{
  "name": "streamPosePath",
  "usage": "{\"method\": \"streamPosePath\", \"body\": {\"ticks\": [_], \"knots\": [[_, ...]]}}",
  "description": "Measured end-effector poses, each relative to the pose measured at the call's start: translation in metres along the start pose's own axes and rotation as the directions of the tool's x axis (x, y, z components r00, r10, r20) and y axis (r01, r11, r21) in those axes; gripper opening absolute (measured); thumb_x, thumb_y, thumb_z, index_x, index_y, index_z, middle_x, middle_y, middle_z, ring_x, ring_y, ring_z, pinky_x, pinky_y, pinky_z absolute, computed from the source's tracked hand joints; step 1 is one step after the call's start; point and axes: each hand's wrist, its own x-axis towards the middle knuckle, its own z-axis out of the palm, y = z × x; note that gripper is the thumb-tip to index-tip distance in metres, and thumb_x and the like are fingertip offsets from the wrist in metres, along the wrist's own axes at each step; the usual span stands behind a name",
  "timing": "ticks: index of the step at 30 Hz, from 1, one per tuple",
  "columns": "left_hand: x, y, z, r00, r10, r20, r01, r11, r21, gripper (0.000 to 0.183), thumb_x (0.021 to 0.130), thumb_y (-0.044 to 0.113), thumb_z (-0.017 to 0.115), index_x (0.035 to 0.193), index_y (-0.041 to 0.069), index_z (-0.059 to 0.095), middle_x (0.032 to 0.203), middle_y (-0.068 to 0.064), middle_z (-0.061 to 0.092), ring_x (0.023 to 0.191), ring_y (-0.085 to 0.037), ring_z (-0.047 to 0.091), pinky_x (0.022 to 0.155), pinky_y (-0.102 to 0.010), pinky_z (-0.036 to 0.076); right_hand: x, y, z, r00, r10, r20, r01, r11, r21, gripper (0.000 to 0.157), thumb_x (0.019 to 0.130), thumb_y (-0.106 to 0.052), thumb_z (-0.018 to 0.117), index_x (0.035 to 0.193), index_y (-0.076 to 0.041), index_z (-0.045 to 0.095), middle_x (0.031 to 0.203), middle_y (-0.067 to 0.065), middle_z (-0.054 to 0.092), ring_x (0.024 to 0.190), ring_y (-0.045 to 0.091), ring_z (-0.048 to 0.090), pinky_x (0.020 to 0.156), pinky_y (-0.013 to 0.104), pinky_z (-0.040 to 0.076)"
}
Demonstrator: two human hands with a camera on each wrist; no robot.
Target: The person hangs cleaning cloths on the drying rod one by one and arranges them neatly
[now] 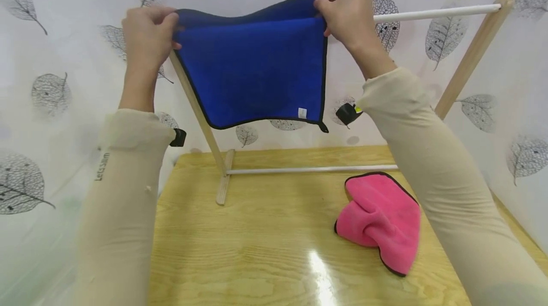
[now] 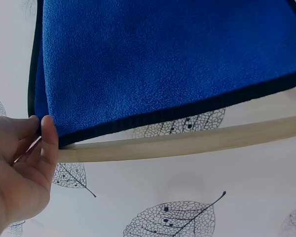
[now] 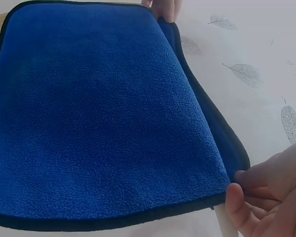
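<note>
A blue towel [image 1: 252,68] with black edging hangs across the top of a wood-and-white rack, one layer in front and a narrow strip showing behind the fold. My left hand [image 1: 147,34] pinches it at the upper left, beside the rack's wooden upright [image 2: 187,143]. At the upper right, my right hand [image 1: 348,11] pinches the other side between thumb and fingers. A small white label [image 1: 302,113] and a black loop [image 1: 323,127] show at the lower right corner. In the right wrist view, the towel [image 3: 103,108] spreads between both hands. The cloth hides part of the top rod.
To the right, the white top rod [image 1: 436,13] meets another wooden upright [image 1: 475,56]. A white lower rod [image 1: 308,169] runs just above the wooden table [image 1: 239,249]. A crumpled pink towel [image 1: 385,215] lies at the table's right. Leaf-patterned covering [image 1: 51,94] forms the backdrop.
</note>
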Motion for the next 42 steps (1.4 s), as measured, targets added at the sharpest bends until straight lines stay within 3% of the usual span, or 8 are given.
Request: {"method": "streamPosePath", "body": {"ticks": [9, 13, 22, 25, 29, 33, 38, 42], "knots": [[0.000, 0.004, 0.005, 0.999, -0.017, -0.035, 0.015, 0.998, -0.064, 0.037, 0.104, 0.013, 0.058, 0.140, 0.004, 0.062, 0.140, -0.014, 0.063, 0.072, 0.002, 0.065, 0.054, -0.011, 0.052, 0.000, 0.005, -0.002, 1.000, -0.001, -0.025, 0.001, 1.000, 0.020, 0.035, 0.102, -0.016, 0.066, 0.134, -0.003, 0.068, 0.123, 0.016, 0.072, 0.048, 0.002, 0.055, 0.048, 0.011, 0.047], [-0.001, 0.004, 0.007, 0.999, -0.012, -0.047, 0.010, 0.999, -0.052, 0.033, 0.103, 0.012, 0.060, 0.134, 0.002, 0.061, 0.139, -0.013, 0.061, 0.065, 0.003, 0.063, 0.056, -0.012, 0.053, 0.000, 0.006, -0.003, 1.000, 0.006, -0.014, -0.006, 0.999, 0.036, 0.033, 0.101, -0.016, 0.067, 0.131, -0.003, 0.070, 0.123, 0.016, 0.072, 0.048, 0.003, 0.056, 0.049, 0.011, 0.048], [-0.002, 0.002, -0.001, 0.996, 0.039, 0.074, -0.045, 0.995, 0.084, 0.032, 0.102, 0.019, 0.064, 0.130, 0.006, 0.071, 0.134, -0.013, 0.068, 0.060, 0.003, 0.059, 0.062, -0.009, 0.051, -0.003, 0.014, -0.005, 0.998, 0.032, 0.052, -0.035, 0.997, 0.072, 0.031, 0.103, -0.024, 0.064, 0.125, -0.005, 0.075, 0.105, 0.010, 0.071, 0.053, 0.007, 0.059, 0.051, 0.012, 0.050], [-0.003, 0.002, -0.004, 0.991, 0.038, 0.127, -0.056, 0.988, 0.142, 0.034, 0.104, 0.026, 0.062, 0.132, 0.009, 0.071, 0.135, -0.012, 0.067, 0.072, -0.001, 0.062, 0.067, -0.011, 0.052, -0.004, 0.019, -0.005, 0.998, 0.003, 0.066, -0.007, 0.998, 0.069, 0.031, 0.104, -0.026, 0.063, 0.124, -0.005, 0.075, 0.098, 0.006, 0.069, 0.054, 0.007, 0.059, 0.052, 0.014, 0.051], [-0.005, 0.002, -0.008, 0.973, 0.041, 0.227, -0.097, 0.966, 0.242, 0.042, 0.106, 0.036, 0.056, 0.140, 0.014, 0.066, 0.145, -0.009, 0.060, 0.111, -0.014, 0.065, 0.093, -0.025, 0.055, -0.005, 0.026, -0.004, 0.994, -0.078, 0.077, 0.072, 0.994, 0.085, 0.031, 0.104, -0.028, 0.063, 0.119, -0.004, 0.076, 0.090, 0.000, 0.068, 0.055, 0.009, 0.059, 0.052, 0.014, 0.050], [-0.004, 0.002, -0.011, 0.937, 0.090, 0.338, -0.208, 0.921, 0.330, 0.047, 0.106, 0.035, 0.055, 0.149, 0.016, 0.058, 0.156, -0.009, 0.049, 0.143, -0.026, 0.045, 0.117, -0.045, 0.037, -0.005, 0.032, -0.005, 0.985, -0.113, 0.126, 0.096, 0.986, 0.137, 0.031, 0.100, -0.028, 0.071, 0.119, -0.004, 0.075, 0.091, -0.001, 0.068, 0.066, 0.011, 0.062, 0.056, 0.015, 0.051], [-0.002, 0.006, -0.009, 0.909, 0.119, 0.399, -0.281, 0.882, 0.378, 0.046, 0.107, 0.025, 0.055, 0.151, 0.014, 0.054, 0.157, -0.011, 0.046, 0.138, -0.031, 0.048, 0.113, -0.049, 0.039, -0.006, 0.033, -0.008, 0.974, -0.122, 0.192, 0.099, 0.987, 0.124, 0.031, 0.099, -0.022, 0.073, 0.124, -0.004, 0.071, 0.105, 0.004, 0.070, 0.082, 0.013, 0.065, 0.065, 0.016, 0.054], [0.000, 0.007, -0.009, 0.900, 0.125, 0.418, -0.295, 0.881, 0.370, 0.047, 0.108, 0.022, 0.054, 0.153, 0.009, 0.050, 0.155, -0.014, 0.049, 0.134, -0.036, 0.052, 0.110, -0.052, 0.041, -0.006, 0.033, -0.010, 0.966, -0.146, 0.212, 0.139, 0.989, 0.049, 0.029, 0.102, -0.025, 0.068, 0.123, -0.004, 0.071, 0.104, 0.003, 0.069, 0.079, 0.014, 0.063, 0.063, 0.017, 0.054]]}}
